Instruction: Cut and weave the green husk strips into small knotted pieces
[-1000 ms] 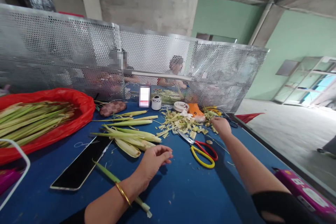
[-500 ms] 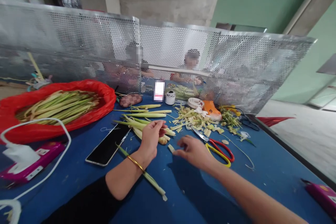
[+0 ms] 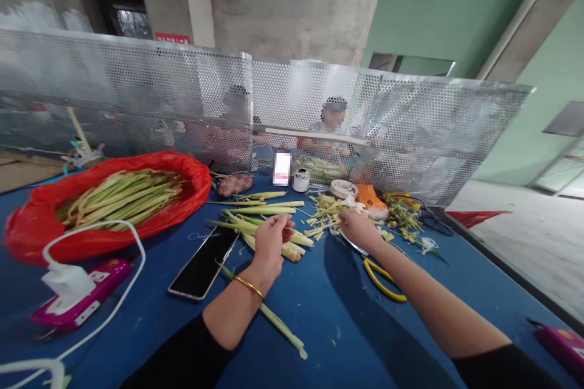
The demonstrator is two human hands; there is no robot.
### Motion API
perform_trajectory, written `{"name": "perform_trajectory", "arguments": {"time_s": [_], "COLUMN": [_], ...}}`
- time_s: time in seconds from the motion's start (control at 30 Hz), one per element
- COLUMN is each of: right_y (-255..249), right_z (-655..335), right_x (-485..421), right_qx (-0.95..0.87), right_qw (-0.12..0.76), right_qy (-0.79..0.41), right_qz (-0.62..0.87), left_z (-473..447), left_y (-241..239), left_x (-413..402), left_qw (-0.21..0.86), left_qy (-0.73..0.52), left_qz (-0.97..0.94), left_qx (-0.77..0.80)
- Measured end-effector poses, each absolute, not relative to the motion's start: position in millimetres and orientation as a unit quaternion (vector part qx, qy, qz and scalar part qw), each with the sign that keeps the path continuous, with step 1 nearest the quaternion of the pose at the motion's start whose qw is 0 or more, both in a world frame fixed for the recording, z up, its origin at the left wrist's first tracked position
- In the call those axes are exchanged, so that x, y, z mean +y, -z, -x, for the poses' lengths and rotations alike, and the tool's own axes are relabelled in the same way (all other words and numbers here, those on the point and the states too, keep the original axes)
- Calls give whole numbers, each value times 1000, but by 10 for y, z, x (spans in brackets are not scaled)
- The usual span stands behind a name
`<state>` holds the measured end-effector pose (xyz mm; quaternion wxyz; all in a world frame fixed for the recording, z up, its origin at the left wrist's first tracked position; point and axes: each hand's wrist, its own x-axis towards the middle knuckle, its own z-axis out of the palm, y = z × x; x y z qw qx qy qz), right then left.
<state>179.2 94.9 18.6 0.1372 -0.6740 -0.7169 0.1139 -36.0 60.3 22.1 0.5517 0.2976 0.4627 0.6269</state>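
My left hand (image 3: 271, 240) hovers over the blue table (image 3: 347, 334) with thumb and fingertips pinched together; what they hold is too small to name. It is right beside a small heap of trimmed pale-green stalks (image 3: 260, 211). My right hand (image 3: 358, 228) reaches forward to the pile of yellow-green cuttings (image 3: 325, 213), its fingers hidden behind the back of the hand. Scissors with a yellow handle (image 3: 384, 284) lie partly under my right forearm. One long thin stalk (image 3: 283, 333) runs under my left wrist.
A red plastic bag (image 3: 194, 179) full of green stalks lies at the left. A black phone (image 3: 203, 261), a pink power bank (image 3: 86, 293) with a white cable, a tape roll (image 3: 342, 188) and an orange object (image 3: 371, 197) are on the table. People sit behind the perforated metal screen (image 3: 410, 134).
My right hand came back from the far right, passed near my left hand, and now reaches into the cuttings. My left hand moved up to the stalks and pinched. The view turned left.
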Motion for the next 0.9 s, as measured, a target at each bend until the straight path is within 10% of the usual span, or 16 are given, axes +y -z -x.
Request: {"name": "perform_trajectory", "arguments": {"time_s": [0.4,0.67,0.9], "right_y": [34,82,71], "right_z": [-1826,-1888,-1421], "right_x": [952,195,-235], "right_qx": [-684,-661,-770], "right_qw": [270,378,316], "right_qy": [-220,-206,-256], "right_qz": [641,615,492], "left_z": [1042,1171,1100], "left_y": [-722,-534,-205], "left_x": [735,174,113], "left_qw": [454,280,207], "left_qy": [-648,-60,57], "left_qz": [-413,-881,-900], "left_qx": [452,375,378]}}
